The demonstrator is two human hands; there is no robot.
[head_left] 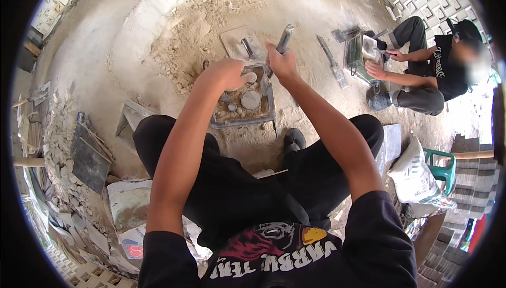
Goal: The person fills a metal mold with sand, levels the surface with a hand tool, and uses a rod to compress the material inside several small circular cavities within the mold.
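Note:
A shallow dark-framed box (243,124) of brown sandy material lies on the ground between my feet, with a large round grey disc (251,99) and several smaller round pieces in it. Over its far left part is my left hand (230,74), fingers stretched toward a small round piece (252,77); whether they touch it I cannot tell. My right hand (281,62) is closed around a grey-handled tool (286,37), held tilted at the box's far right corner. The tool's lower end is partly hidden. A flat board (235,40) with a short metal cylinder (247,47) rests just beyond the box.
Loose soil (195,29) is heaped beyond the box. A long-handled flat tool (333,62) lies to the right. Another person (448,72) squats there, hands at a green box (358,58). Rubble lines the left; a white sack (416,177) and green stool (447,168) stand right.

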